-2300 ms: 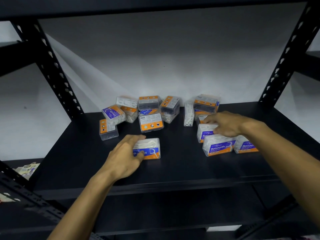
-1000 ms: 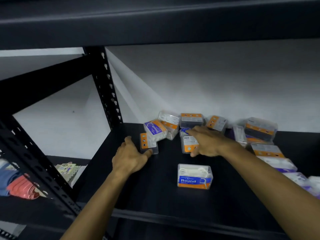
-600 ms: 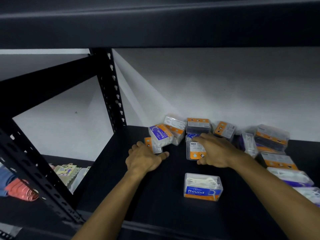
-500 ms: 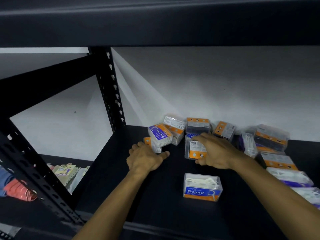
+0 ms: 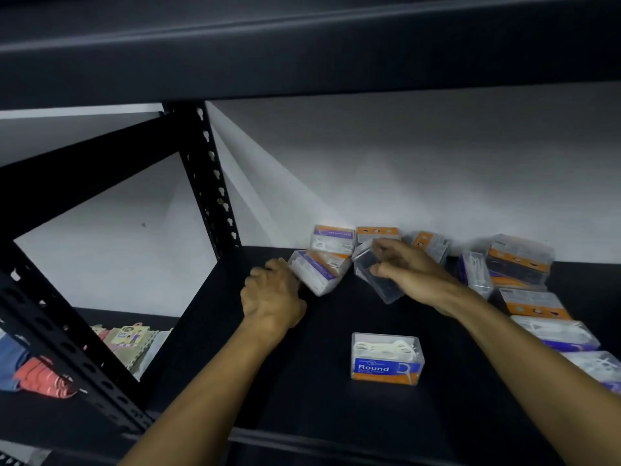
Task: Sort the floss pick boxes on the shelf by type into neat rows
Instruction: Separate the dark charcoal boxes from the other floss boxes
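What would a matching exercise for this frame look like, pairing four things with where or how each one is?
Things:
1. Round box
2. left hand
3. right hand
4. upper shelf board

States:
A. gripping a tilted clear box with its dark underside showing
B. standing alone near the shelf's front, label facing the camera
C. spanning the top of the view
D. closed on the white-and-purple box at the pile's left end

Pairs: 1-B, 2-D, 3-A, 4-C
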A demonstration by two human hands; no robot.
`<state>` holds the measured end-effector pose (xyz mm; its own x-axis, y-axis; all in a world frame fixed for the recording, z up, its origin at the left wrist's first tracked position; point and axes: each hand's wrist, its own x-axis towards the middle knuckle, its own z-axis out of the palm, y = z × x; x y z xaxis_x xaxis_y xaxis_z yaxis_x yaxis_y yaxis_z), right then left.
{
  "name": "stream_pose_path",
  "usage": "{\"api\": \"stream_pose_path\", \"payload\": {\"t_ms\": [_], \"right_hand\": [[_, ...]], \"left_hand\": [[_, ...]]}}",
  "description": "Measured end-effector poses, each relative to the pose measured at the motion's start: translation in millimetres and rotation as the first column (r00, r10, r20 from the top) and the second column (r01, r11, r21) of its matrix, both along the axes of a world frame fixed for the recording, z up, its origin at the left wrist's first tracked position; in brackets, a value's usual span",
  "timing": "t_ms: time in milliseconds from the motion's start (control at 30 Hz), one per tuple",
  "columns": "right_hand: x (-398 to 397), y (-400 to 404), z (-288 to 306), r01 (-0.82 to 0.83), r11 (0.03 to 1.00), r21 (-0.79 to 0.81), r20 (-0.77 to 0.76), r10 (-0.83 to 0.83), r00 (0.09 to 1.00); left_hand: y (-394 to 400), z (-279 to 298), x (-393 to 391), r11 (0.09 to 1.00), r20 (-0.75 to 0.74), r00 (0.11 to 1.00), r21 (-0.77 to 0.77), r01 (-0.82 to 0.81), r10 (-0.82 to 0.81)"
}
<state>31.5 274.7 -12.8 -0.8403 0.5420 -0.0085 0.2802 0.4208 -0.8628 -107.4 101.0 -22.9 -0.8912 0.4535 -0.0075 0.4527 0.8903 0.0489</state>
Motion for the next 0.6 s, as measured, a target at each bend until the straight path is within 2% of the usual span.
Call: {"api": "stream_pose_path", "payload": {"t_ms": [133, 300, 400, 467, 533, 600], "right_hand": [[-1.3, -6.5, 6.3, -0.027, 0.937, -0.348, -0.119, -0.016, 0.993], [-2.4, -16.1, 15.3, -0.067, 0.798, -0.599, -0.218, -0.083, 0.972], [-3.4, -21.1, 21.0, -0.090, 0.721, -0.687, -0.248, -0.117, 0.962], [-4.8, -24.8, 23.4, -0.102, 0.701, -0.706, -0.252, -0.114, 0.961], [-6.0, -29.6, 26.7, -0.130, 0.692, -0.710, -0.255, -0.081, 0.964], [-6.6, -34.6, 30.4, -0.168, 0.702, -0.693, -0.251, -0.016, 0.968]], "left_hand": [[-9.5, 7.4, 2.0, 0.995, -0.083, 0.995, -0.092, 0.043, -0.051], [-23.8, 13.2, 5.8, 0.997, -0.142, 0.987, 0.021, 0.080, -0.077], [-32.6, 14.4, 5.3, 0.974, -0.083, 0.993, 0.206, 0.094, -0.078], [-39.2, 16.4, 5.1, 0.924, 0.028, 0.997, 0.378, 0.050, -0.066], [-46.9, 17.2, 4.6, 0.818, 0.163, 0.983, 0.575, -0.029, -0.081], [-55.8, 15.4, 4.5, 0.657, 0.301, 0.943, 0.742, -0.137, -0.143]]}}
